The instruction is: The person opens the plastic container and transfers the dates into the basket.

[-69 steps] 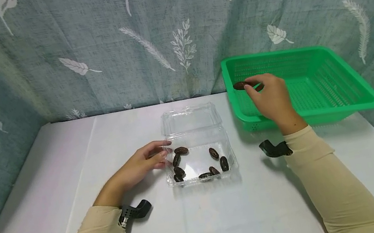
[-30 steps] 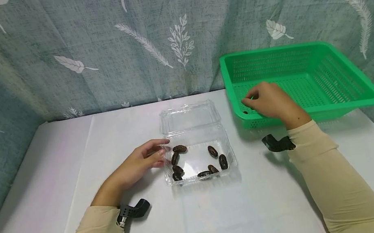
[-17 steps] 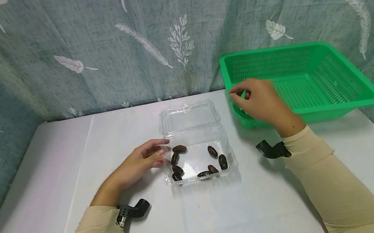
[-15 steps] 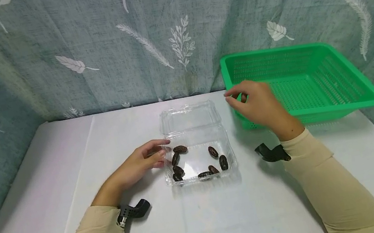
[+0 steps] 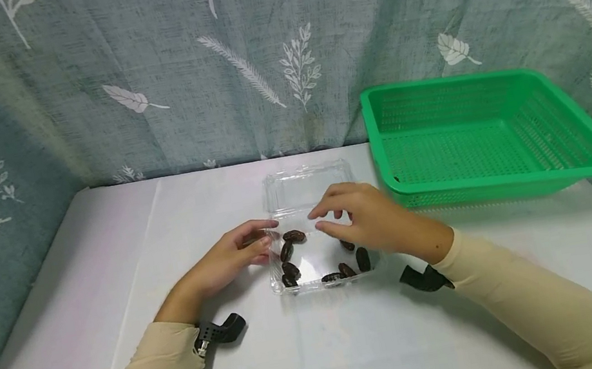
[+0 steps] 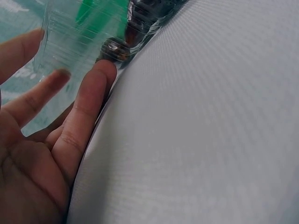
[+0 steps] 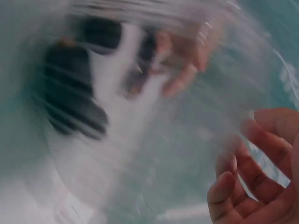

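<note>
A clear plastic clamshell box (image 5: 314, 258) lies with its lid open on the white table. Several dark brown wrinkled dates (image 5: 290, 270) are spread along its sides and front. My left hand (image 5: 226, 261) rests at the box's left wall, fingers loosely extended; in the left wrist view a fingertip touches the wall by a date (image 6: 115, 49). Over the box's right part hovers my right hand (image 5: 369, 218), thumb and fingers apart with nothing between them, partly covering one date. The right wrist view is blurred, showing dates (image 7: 67, 84) through clear plastic beyond the right hand (image 7: 257, 182).
A green perforated plastic basket (image 5: 507, 183) stands at the back right of the table. A small dark bit of a date (image 5: 396, 179) shows through its left front corner. A patterned curtain (image 5: 170, 101) hangs behind the table.
My right hand, which held a date over the basket, has let it go inside. It has since moved left and down to above the clear box. The left hand stays put.
</note>
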Motion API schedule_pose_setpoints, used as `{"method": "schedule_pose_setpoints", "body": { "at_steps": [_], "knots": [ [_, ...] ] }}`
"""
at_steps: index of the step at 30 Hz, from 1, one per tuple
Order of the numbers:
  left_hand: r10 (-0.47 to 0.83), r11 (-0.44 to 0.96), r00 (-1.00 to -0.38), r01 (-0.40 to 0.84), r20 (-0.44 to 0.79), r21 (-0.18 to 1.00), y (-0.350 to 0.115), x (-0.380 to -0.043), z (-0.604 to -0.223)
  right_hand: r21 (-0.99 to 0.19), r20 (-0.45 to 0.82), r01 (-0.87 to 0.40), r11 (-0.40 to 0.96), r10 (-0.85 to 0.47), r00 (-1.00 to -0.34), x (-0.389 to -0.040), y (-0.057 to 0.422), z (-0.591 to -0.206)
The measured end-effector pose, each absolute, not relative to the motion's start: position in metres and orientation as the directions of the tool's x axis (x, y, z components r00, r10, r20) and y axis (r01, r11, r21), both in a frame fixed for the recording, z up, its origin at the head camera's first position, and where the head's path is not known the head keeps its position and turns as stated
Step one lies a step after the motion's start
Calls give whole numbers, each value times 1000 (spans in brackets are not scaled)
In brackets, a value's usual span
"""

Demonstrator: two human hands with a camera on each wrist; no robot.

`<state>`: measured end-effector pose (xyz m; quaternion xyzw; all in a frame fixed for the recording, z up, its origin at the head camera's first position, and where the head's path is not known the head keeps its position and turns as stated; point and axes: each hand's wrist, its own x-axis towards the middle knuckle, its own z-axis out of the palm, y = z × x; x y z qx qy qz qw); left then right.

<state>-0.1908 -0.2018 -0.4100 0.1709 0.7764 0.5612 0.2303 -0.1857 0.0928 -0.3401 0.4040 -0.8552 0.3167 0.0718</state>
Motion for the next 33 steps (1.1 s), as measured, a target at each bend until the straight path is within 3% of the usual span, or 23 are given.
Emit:
{"method": "schedule_pose_setpoints", "body": {
  "at_steps": [5, 13, 18, 24, 33],
  "knots": [
    [532, 305, -831, 11, -161, 952, -200, -192, -411, -462, 309, -763, 451, -725, -615, -184, 81, -353],
    [517, 313, -841, 12, -160, 950, -200, -194, -409, -529, 209, -734, 426, -773, -599, -187, 78, -359],
    [520, 313, -839, 16, -157, 950, -198, -195, -407, -588, 38, -665, 460, -806, -591, -189, 81, -362],
    [524, 310, -835, 3, -168, 951, -197, -194, -408, -670, -157, -577, 466, -849, -504, -191, 84, -366],
    [505, 322, -845, -1, -173, 947, -202, -193, -411, -660, -192, -607, 442, -881, -432, -195, 82, -368]
  ]
}}
